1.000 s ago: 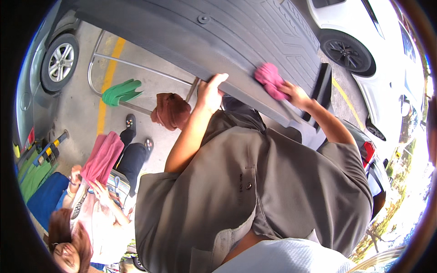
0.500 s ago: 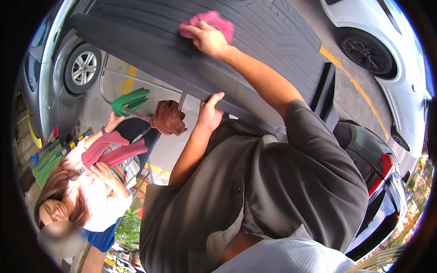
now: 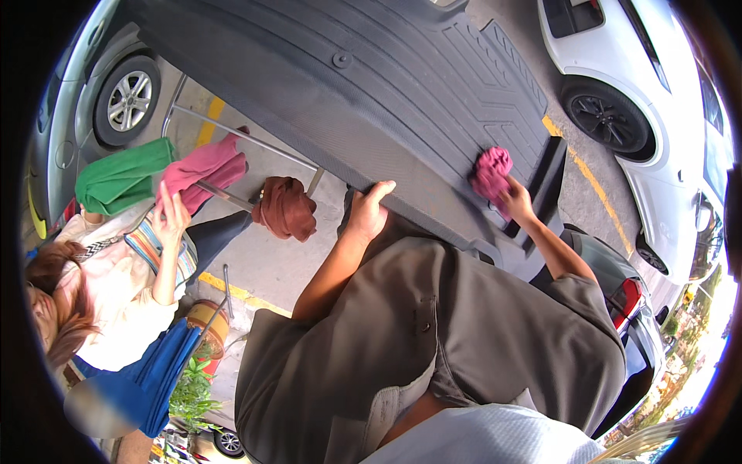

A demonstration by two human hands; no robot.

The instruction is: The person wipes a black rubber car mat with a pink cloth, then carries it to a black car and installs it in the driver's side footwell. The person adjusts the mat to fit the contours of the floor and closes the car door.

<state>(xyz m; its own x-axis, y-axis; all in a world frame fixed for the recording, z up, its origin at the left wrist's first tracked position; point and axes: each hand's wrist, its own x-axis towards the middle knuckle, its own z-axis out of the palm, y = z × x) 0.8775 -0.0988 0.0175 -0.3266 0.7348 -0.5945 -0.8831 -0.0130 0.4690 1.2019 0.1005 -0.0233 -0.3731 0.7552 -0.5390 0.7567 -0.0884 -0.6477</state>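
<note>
Right hand (image 3: 519, 203) grasps a bunched pink cloth (image 3: 492, 172) on the right part of the dark ribbed tray (image 3: 386, 85); I grip its near edge with my left hand (image 3: 368, 213).

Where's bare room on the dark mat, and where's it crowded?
Bare: the dark mat between round knob and pink rag, plus the strip from knob to left hand. Crowded: the mat's right end, where the right hand holds the rag; and the metal rack, with green cloth, pink cloth, brown cloth and a co-worker's hand around it.
</note>
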